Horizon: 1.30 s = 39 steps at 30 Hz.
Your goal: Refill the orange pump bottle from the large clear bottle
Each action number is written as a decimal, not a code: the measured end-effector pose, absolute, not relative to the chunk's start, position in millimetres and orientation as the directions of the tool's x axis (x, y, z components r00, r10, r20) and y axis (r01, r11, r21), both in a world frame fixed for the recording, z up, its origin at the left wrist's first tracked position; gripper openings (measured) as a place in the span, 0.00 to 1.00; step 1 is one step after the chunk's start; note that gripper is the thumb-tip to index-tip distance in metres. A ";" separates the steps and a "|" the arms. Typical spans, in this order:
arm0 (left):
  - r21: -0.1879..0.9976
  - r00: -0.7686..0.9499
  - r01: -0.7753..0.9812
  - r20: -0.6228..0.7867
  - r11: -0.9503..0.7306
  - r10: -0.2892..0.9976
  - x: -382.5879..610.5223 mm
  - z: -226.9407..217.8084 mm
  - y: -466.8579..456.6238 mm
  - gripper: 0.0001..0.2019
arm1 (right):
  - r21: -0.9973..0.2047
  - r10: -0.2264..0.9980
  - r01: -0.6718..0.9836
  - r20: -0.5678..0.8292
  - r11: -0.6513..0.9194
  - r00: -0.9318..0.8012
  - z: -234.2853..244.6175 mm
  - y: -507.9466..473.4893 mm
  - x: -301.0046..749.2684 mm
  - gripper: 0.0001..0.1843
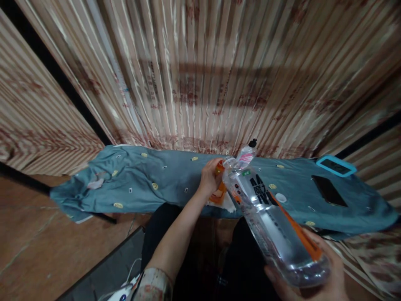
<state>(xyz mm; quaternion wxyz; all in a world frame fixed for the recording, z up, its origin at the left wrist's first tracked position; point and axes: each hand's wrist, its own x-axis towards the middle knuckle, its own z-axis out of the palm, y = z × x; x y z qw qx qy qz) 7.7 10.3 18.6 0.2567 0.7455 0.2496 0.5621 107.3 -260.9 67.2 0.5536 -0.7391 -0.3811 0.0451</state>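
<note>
My right hand (326, 267) grips a large clear plastic bottle (269, 217) by its base. The bottle has a black-lettered label with an orange band and lies tilted, its mouth toward the left. My left hand (210, 177) is wrapped round a small bottle of orange liquid (218, 193), close to the big bottle's mouth. Whether the two mouths touch I cannot tell. Under the orange bottle lies a white tissue (229, 205). Just behind stands a clear pump bottle (246, 156) with a pink label and a black pump top, partly hidden by the big bottle.
A green-blue patterned cloth (169, 179) covers the narrow table. On it at the right are a white round cap (281, 197), a dark phone (328, 190) and a blue-framed device (336, 166). A crumpled tissue (95, 184) lies at the left. A pleated curtain (200, 83) hangs behind.
</note>
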 end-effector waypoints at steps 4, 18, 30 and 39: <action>0.633 0.262 0.096 0.728 -0.768 0.633 5.2 18.6 11.8 0.13 | -0.861 0.628 0.508 0.399 0.005 0.669 55.8 -259.0 114.1 0.51; 0.722 0.258 0.267 0.584 -0.638 0.769 6.9 34.1 6.1 0.10 | -0.930 0.672 0.362 0.229 -0.061 0.704 65.6 -261.7 108.5 0.54; 0.736 0.242 0.274 0.570 -0.619 0.785 8.8 33.4 8.3 0.10 | -0.914 0.678 0.403 0.270 -0.043 0.684 67.1 -260.5 107.7 0.53; 0.724 0.241 0.328 0.557 -0.607 0.795 9.2 35.0 7.3 0.11 | -0.872 0.660 0.486 0.326 -0.067 0.677 68.9 -259.6 106.6 0.52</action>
